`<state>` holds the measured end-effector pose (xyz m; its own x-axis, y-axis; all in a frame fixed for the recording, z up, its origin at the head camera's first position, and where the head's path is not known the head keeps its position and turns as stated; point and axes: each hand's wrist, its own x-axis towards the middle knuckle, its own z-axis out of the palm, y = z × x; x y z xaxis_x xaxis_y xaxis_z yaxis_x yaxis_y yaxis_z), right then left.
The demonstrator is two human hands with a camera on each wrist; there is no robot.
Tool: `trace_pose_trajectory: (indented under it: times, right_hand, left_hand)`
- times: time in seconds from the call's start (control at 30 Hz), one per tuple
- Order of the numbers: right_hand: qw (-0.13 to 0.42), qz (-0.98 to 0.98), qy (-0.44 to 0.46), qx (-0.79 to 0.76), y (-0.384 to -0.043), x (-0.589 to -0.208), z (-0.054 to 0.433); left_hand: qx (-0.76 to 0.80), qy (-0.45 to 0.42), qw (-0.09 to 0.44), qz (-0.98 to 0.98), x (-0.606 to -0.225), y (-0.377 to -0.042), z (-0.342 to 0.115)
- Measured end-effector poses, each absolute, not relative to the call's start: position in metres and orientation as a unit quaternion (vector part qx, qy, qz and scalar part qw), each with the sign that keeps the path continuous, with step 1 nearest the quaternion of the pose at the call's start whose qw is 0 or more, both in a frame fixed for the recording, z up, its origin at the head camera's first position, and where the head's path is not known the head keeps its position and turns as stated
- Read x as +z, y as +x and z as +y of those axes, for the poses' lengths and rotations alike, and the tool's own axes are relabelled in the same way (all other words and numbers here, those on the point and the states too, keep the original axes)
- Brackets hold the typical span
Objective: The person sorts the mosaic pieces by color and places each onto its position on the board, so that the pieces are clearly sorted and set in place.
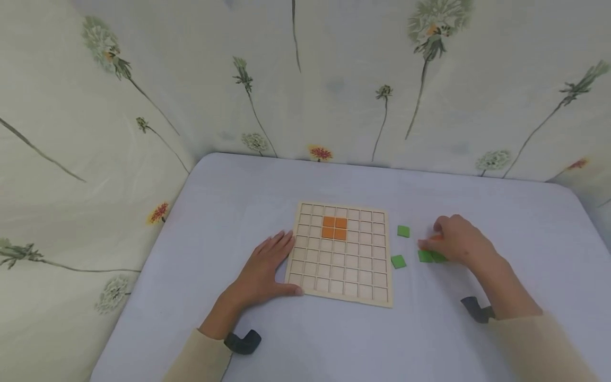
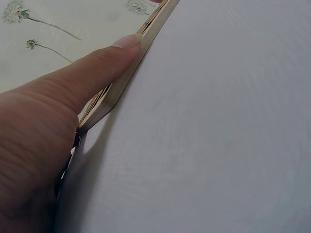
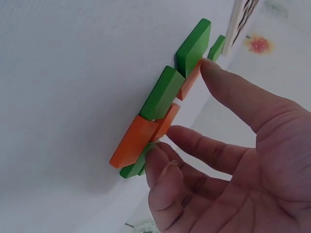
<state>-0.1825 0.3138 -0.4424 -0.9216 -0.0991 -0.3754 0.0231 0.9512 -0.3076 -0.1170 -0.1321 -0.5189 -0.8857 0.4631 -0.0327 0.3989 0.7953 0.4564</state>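
While my left hand (image 1: 264, 269) lies with thumb splayed from the fingers at the gridded board's (image 1: 338, 259) left edge, my right hand (image 1: 457, 240) reaches among loose orange tiles (image 3: 132, 141) and green tiles (image 3: 162, 93) right of the board; whether it pinches one I cannot tell. Four orange squares (image 1: 329, 222) fill cells in the board's far half

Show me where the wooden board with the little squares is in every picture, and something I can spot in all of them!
Head: the wooden board lies just below and right of the middle.
Left wrist: the wooden board is at upper left, seen edge-on.
Right wrist: only a bit of the wooden board shows, near the top right.
Shared landmark: the flowery backdrop.
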Motion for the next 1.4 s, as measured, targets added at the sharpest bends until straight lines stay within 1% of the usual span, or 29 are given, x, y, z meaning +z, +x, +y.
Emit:
trace_pose_trajectory:
  times: [0.13, 0.27, 0.5, 0.8, 0.93, 1.27, 1.4]
  right_hand:
    - [0.193, 0.967, -0.027, -0.164, -0.182, -0.444, 0.313]
    - [0.201, 0.964, -0.034, -0.17, -0.182, -0.444, 0.312]
    - [0.246, 0.948, -0.001, -0.204, -0.182, -0.446, 0.308]
    - [0.265, 0.938, 0.004, -0.223, -0.181, -0.447, 0.308]
    - [0.263, 0.936, -0.005, -0.233, -0.181, -0.447, 0.306]
    - [0.236, 0.943, -0.024, -0.232, -0.185, -0.449, 0.299]
    - [0.215, 0.949, -0.034, -0.228, -0.188, -0.449, 0.295]
  left_hand:
    - [0.227, 0.229, 0.071, 0.944, -0.519, -0.118, -0.131]
    - [0.229, 0.229, 0.072, 0.943, -0.518, -0.118, -0.131]
    - [0.224, 0.227, 0.069, 0.945, -0.519, -0.118, -0.132]
    - [0.225, 0.229, 0.074, 0.944, -0.518, -0.117, -0.132]
    - [0.223, 0.227, 0.079, 0.945, -0.517, -0.117, -0.132]
    - [0.23, 0.232, 0.076, 0.942, -0.516, -0.118, -0.133]
    - [0.23, 0.235, 0.076, 0.941, -0.517, -0.118, -0.133]
